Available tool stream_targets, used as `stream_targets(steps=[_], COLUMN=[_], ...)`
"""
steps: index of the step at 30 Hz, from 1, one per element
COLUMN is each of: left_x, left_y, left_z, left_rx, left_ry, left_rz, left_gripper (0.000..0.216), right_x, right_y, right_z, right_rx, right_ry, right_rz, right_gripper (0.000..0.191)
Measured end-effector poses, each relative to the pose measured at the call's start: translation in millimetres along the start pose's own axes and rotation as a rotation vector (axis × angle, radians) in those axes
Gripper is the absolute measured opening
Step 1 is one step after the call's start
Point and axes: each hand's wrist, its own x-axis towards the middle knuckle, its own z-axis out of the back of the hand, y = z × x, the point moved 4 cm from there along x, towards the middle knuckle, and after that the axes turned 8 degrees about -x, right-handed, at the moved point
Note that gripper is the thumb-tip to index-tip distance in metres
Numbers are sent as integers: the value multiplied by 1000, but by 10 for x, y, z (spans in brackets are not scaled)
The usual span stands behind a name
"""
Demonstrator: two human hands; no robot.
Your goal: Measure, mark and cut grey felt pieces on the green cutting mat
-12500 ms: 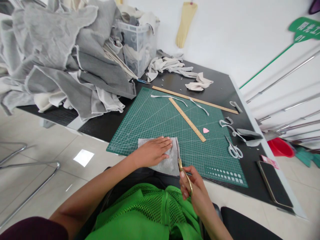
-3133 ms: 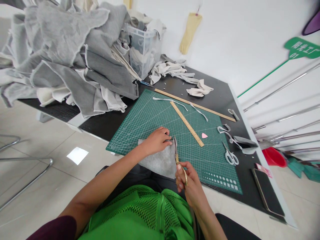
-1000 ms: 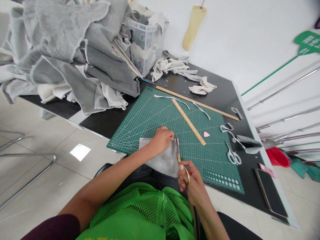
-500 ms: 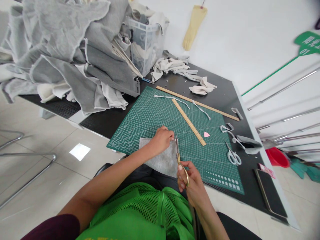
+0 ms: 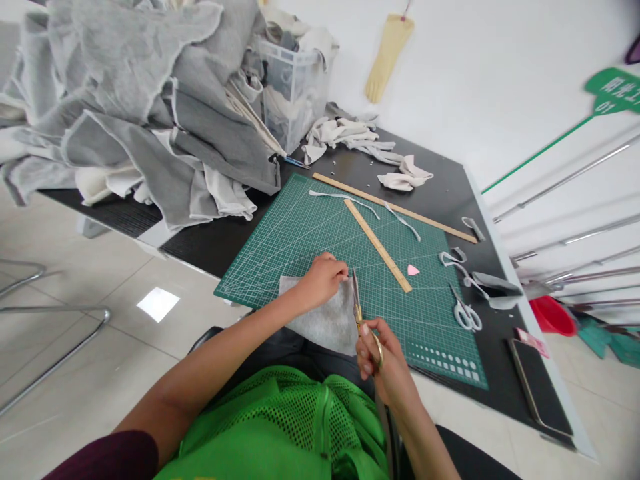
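My left hand (image 5: 326, 279) is closed on the upper right corner of a grey piece of fabric (image 5: 327, 325), fingers pinched at its edge. The fabric lies over the near edge of the green cutting mat (image 5: 280, 233) and hangs a little past it. My right hand (image 5: 383, 357) grips gold-handled scissors (image 5: 359, 310), fingers through the loops. Their blades point away from me along the fabric's right edge, close to my left fingertips. Whether the blades touch the fabric, I cannot tell.
On the mat lie a short wooden ruler (image 5: 377, 245), a long wooden ruler (image 5: 395, 207), fabric strips and pink chalk (image 5: 413, 270). White scissors (image 5: 467, 313) and a phone (image 5: 540, 387) are at right. A fabric heap (image 5: 120, 87) and a clear bin (image 5: 295, 87) stand behind left.
The scissors and my right hand have shifted slightly to the right, and the blades sit a bit apart from where they were. My left hand stays on the fabric corner.
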Motion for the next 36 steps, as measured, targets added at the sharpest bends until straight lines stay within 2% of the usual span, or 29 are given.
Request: stream_targets(steps=[22, 36], left_x=[7, -20], left_y=[-44, -74], left_z=[23, 5], left_rx=[-10, 95], left_ry=[-2, 13], left_rz=[26, -66], left_gripper=[18, 23], right_x=[45, 33], right_y=[52, 26], right_z=[-77, -43], right_rx=[-45, -53], right_ry=[-13, 15], right_rz=[62, 81], right_gripper=[38, 34])
